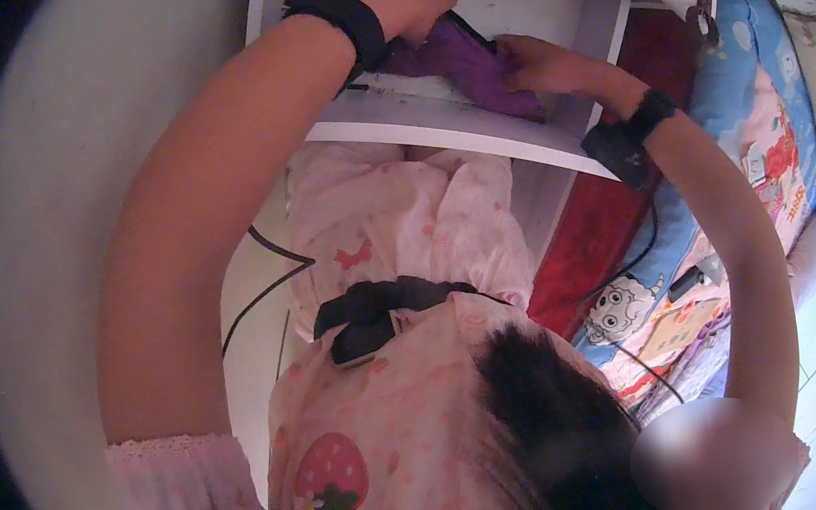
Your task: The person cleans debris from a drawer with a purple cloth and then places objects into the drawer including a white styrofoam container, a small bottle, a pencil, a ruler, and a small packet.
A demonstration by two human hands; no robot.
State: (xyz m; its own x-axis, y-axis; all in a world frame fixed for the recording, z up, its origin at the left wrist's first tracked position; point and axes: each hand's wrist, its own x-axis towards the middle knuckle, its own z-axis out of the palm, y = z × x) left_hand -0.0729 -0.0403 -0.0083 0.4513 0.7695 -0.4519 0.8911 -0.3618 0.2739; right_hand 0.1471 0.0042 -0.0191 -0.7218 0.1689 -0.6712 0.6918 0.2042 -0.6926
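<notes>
An open white drawer or shelf compartment point(424, 128) lies before me at the top of the view. Inside it, a purple cloth item with a black edge point(466, 67) is stretched between my hands. My left hand point(413, 1) grips its upper left part, with the fingers partly hidden behind the wrist and the back of the hand. Its right part is pinched by my right hand point(537, 65), thumb and fingers closed on the fabric. Both wrists wear black straps; the right one carries a dark device point(619, 151).
A red panel point(579, 235) stands to the right, beside a bed with a blue and pink cartoon bedcover point(723, 106). Small items, including a dark cylindrical object point(685, 284), lie on it. A black cable point(266, 267) hangs at left. A pale wall borders my left arm.
</notes>
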